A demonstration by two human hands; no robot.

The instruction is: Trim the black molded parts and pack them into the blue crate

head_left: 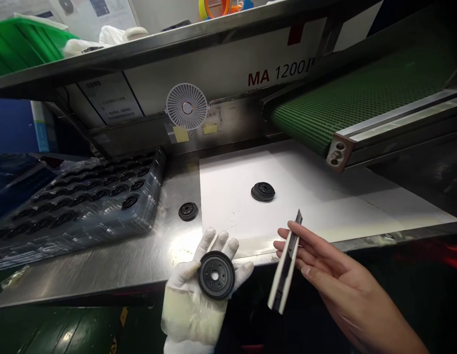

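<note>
In a white glove with a yellowish patch at the wrist, my left hand [201, 295] is palm up in front of the table edge. A black round plastic part [216, 275] with a center hole lies on it, the thumb and fingers around its rim. My bare right hand [324, 270] grips a utility knife [285, 273] with a pale handle, its blade pointing up and away from me. Another black round part [263, 191] sits on the white sheet [232, 172], seemingly stacked. One more black disc [187, 211] rests on the bare metal, left of the sheet.
Clear plastic trays [143, 211] filled with black round parts stand at the left of the metal table [169, 177]. A green conveyor belt [324, 113] overhangs the right side. At the back is a small white fan [186, 106]. A green bin [25, 44] sits on the shelf above.
</note>
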